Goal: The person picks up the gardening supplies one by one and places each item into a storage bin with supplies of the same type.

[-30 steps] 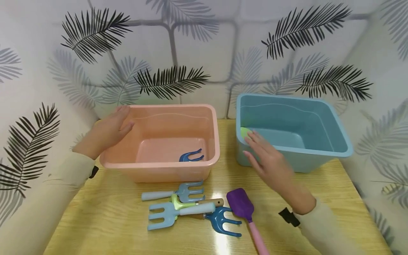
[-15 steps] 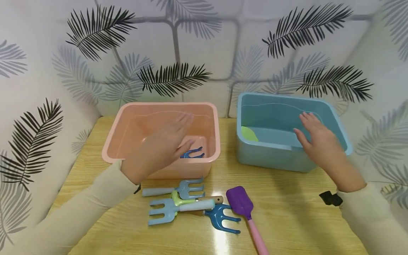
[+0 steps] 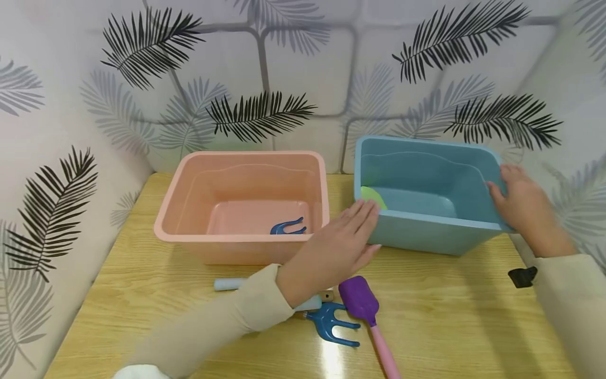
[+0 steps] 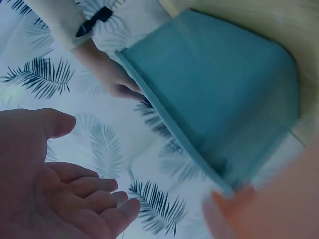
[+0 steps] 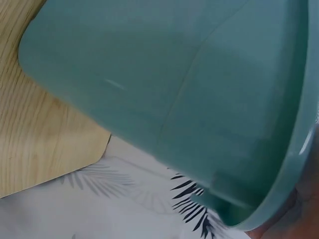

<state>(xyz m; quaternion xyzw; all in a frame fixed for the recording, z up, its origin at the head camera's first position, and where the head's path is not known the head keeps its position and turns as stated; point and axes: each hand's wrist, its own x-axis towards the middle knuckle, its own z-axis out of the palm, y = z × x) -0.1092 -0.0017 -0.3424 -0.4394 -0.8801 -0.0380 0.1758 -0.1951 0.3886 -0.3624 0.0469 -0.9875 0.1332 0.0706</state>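
My right hand (image 3: 527, 208) grips the right rim of the blue plastic basin (image 3: 426, 234), thumb at the inner side. In the right wrist view the basin's wall (image 5: 149, 74) fills most of the frame, with the hand partly hidden behind the rim. My left hand (image 3: 336, 250) reaches across to the basin's front left corner, fingers extended. The left wrist view shows that hand (image 4: 65, 194) with relaxed fingers, holding nothing, a gap away from the basin (image 4: 209, 79). A light green rounded piece (image 3: 372, 197) lies inside the basin at its left end.
A peach basin (image 3: 255, 253) stands to the left, with a blue fork head (image 3: 289, 227) inside. In front lie a dark blue hand fork (image 3: 329, 322), a purple shovel (image 3: 359, 299) with pink handle, and a pale blue handle (image 3: 228, 284); my left sleeve (image 3: 227, 321) covers other tools.
My left hand has moved right from the peach basin's left rim, across it, to the blue basin's left corner. My right hand has gone from that basin's left front to its right rim.
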